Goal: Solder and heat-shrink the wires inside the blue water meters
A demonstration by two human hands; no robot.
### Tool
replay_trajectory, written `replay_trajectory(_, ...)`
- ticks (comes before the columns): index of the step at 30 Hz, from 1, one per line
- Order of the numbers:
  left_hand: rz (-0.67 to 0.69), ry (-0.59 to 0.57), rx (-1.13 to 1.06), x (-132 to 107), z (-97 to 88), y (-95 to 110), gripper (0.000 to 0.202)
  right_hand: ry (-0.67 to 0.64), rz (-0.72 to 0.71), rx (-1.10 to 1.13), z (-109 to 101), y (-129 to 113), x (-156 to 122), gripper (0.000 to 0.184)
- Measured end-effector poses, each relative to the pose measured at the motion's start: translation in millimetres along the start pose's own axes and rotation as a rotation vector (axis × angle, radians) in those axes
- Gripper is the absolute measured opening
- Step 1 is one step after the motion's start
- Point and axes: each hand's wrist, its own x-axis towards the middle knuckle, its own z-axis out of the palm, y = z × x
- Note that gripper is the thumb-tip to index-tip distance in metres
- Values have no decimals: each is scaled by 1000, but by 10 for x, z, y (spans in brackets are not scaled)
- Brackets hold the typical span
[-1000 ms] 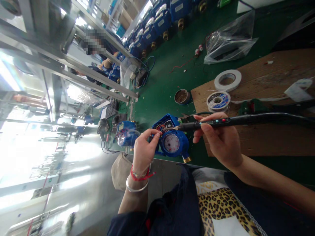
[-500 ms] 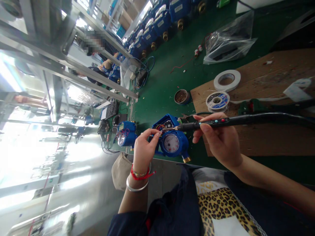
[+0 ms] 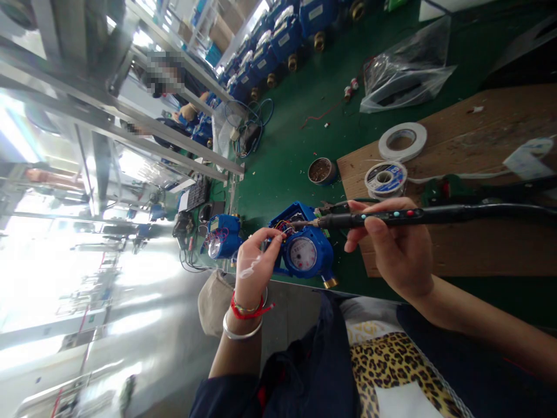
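A blue water meter [image 3: 303, 253] with a round dial lies at the bench's near edge, its wiring box open and coloured wires [image 3: 285, 226] showing inside. Pinched at those wires are the thumb and forefinger of my left hand [image 3: 257, 258]; a thin wire seems to be between them, though the tips hide most of it. My right hand [image 3: 400, 249] grips a black soldering iron [image 3: 348, 220] like a pen. The iron's metal tip points left over the open box, close to my left fingertips. A wisp of smoke drifts over the back of my left hand.
Left of the meter sits a second blue meter [image 3: 224, 237]. Beyond are a small round tin [image 3: 322, 170], a solder spool [image 3: 385, 179] and a white tape roll [image 3: 402, 141] by a cardboard sheet [image 3: 478, 128]. Several blue meters [image 3: 285, 39] line the back. A metal frame [image 3: 174, 128] rises at left.
My right hand has drawn the soldering iron slightly to the right, away from my left fingertips. Smoke now shows over my left hand, which keeps its place.
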Motion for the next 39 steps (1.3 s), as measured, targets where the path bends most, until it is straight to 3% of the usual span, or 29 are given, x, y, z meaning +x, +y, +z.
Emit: replay_trajectory(39, 30, -17, 39, -24, -29, -54, 21, 159, -94, -7, -14, -82, 113, 7)
